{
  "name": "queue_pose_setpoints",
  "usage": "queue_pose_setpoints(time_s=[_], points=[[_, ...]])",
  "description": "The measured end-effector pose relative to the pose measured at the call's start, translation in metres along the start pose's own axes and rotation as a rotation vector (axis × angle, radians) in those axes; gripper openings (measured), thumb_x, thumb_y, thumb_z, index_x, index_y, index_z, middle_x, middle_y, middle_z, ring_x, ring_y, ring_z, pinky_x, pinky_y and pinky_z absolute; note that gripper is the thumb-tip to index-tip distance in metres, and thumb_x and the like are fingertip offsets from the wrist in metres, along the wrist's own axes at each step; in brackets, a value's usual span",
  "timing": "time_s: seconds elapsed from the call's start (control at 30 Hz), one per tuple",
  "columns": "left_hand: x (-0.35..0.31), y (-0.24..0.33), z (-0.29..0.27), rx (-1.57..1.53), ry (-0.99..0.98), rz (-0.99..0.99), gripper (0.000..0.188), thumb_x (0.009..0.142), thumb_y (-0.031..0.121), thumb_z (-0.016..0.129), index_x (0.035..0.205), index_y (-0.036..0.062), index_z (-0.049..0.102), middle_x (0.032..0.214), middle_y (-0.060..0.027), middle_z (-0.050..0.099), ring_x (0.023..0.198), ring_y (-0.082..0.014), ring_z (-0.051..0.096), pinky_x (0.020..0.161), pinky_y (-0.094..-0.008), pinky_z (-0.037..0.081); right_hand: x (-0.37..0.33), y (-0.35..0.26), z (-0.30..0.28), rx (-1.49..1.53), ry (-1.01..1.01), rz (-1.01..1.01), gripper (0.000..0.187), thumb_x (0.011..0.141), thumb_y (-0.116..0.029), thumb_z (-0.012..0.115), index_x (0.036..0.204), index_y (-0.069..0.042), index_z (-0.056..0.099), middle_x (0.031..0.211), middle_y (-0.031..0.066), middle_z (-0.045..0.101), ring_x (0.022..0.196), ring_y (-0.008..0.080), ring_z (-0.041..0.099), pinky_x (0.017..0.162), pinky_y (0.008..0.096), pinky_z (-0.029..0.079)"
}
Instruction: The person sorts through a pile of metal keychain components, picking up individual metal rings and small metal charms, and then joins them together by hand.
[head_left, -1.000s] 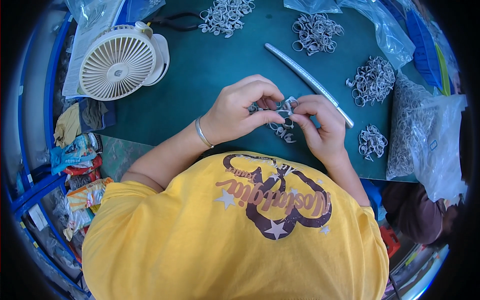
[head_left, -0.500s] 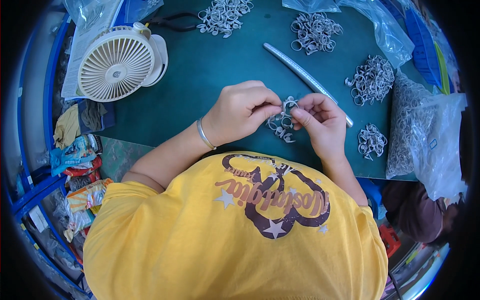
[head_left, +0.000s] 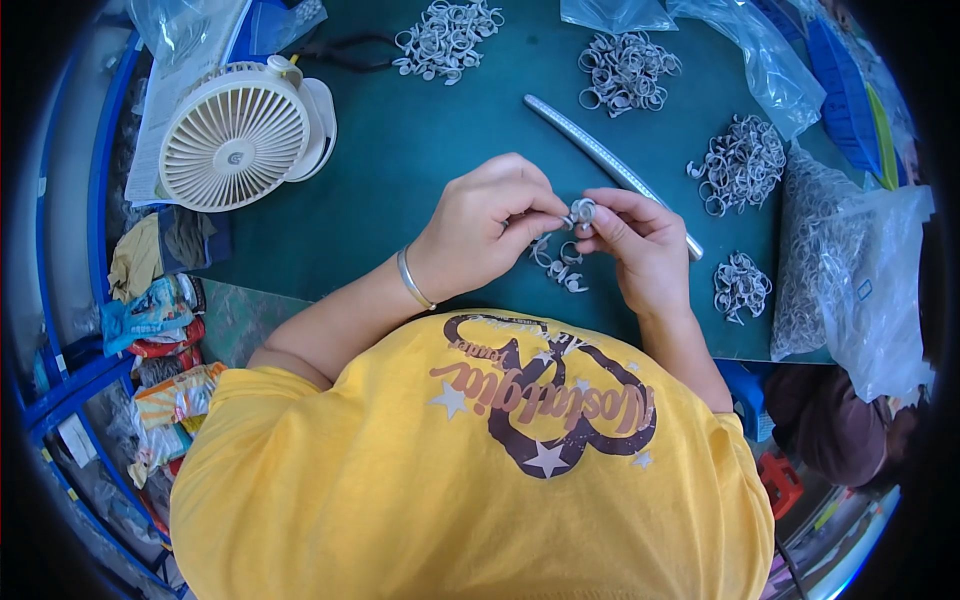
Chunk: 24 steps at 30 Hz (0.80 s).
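Note:
Both my hands meet above the green table, close to my body. My right hand [head_left: 640, 238] pinches a grey metal ring [head_left: 583, 212] between thumb and fingers. My left hand [head_left: 492, 215] is closed, its thumb and forefinger pinching a small grey ring piece at the side of that ring; whether it is a separate ring I cannot tell. Just below the fingertips lie several loose grey rings [head_left: 560, 268]. A silver tapered ring mandrel [head_left: 600, 160] with markings lies slantwise beyond my right hand, apart from it.
Ring piles lie at the back [head_left: 447, 40], back right [head_left: 628, 72], right [head_left: 742, 165] and near right [head_left: 741, 287]. A clear bag of rings [head_left: 815, 255] stands at the right edge. A cream fan [head_left: 235, 140] and black-handled pliers [head_left: 345, 52] are at the left. Another person's dark sleeve [head_left: 830, 420] shows lower right.
The ring between my hands has turned, its round face now showing more. My fingertips remain close together over the loose rings, which show slightly more spread out.

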<state>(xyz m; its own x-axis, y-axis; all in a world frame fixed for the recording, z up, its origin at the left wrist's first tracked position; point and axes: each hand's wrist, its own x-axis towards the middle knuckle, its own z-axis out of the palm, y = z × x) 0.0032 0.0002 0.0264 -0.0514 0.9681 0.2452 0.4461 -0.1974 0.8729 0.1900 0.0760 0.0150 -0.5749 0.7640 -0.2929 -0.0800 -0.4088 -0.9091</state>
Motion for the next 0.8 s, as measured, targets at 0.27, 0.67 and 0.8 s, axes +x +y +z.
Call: queue_pose_setpoints(time_s=[0.27,0.67,0.8], points=[[-0.0043,-0.0060,0.0047,0.098,-0.193,0.329,0.013,0.075,-0.004,0.069,0.085,0.0043,0.067,0.083,-0.0089,0.063,0.075,-0.0260,0.062,0.067,-0.0315,0.051,0.0049,-0.0049,-0.0045,0.119,-0.026,0.103,0.014,0.090,-0.001,0.060,0.102,0.005,0.064,0.087,0.0102,0.067,0.071,0.0144,0.066,0.057,0.0218,0.054],[-0.0023,-0.0100,0.0005,-0.213,-0.156,0.167,0.011,0.079,-0.008,0.066,0.084,0.0007,0.061,0.091,-0.0103,0.065,0.081,-0.0145,0.064,0.067,-0.0244,0.052,-0.0004,-0.0029,0.0001,-0.032,-0.070,0.067,0.010,0.089,0.002,0.059,0.098,0.004,0.062,0.081,0.0069,0.065,0.068,0.0106,0.064,0.053,0.0195,0.050],[-0.0068,-0.0061,0.0037,-0.361,-0.151,-0.026,0.009,0.082,-0.007,0.064,0.086,0.0002,0.060,0.092,-0.0110,0.066,0.083,-0.0152,0.066,0.069,-0.0239,0.053,-0.0003,-0.0047,-0.0012,-0.111,-0.077,0.106,0.010,0.088,0.003,0.060,0.097,0.003,0.063,0.081,0.0064,0.065,0.066,0.0109,0.064,0.053,0.0204,0.050]])
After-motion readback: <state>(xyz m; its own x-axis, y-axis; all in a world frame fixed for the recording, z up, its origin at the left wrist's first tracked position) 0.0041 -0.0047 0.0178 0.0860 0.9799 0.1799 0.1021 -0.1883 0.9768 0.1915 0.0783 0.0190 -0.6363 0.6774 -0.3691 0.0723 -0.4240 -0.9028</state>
